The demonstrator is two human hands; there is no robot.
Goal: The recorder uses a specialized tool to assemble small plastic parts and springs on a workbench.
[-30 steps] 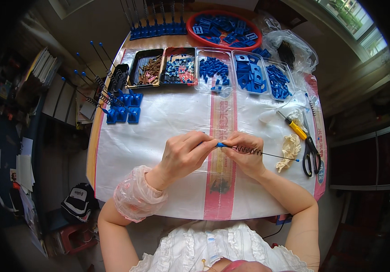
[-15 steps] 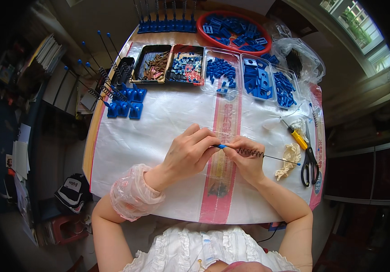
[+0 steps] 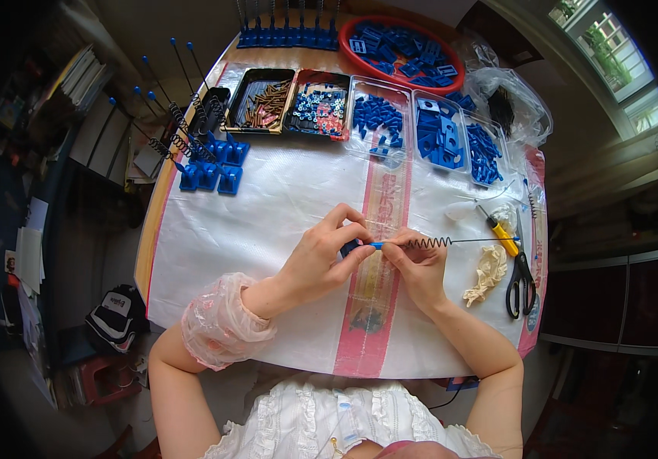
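Note:
Over the middle of the table, my left hand (image 3: 315,254) pinches a small blue plastic piece (image 3: 350,247) between thumb and fingers. My right hand (image 3: 418,266) grips the near end of a black coil spring (image 3: 430,242), where a blue tip meets the piece in my left hand. From the spring a thin straight rod runs right to a small blue bead. My fingers partly hide the joint between the parts. At the left stand several blue bases (image 3: 228,180), with springs and bead-tipped rods rising from the group.
Trays of brown screws (image 3: 269,103), small nuts (image 3: 321,107) and blue parts (image 3: 378,118) line the far side, below a red basin (image 3: 457,76). Black scissors (image 3: 522,287), a yellow-handled screwdriver (image 3: 502,233) and a crumpled cream glove-like piece (image 3: 488,274) lie at the right.
The blue piece shows more clearly at my left fingertips. The spring and rod have swung up to lie nearly level, and the bead end has moved right.

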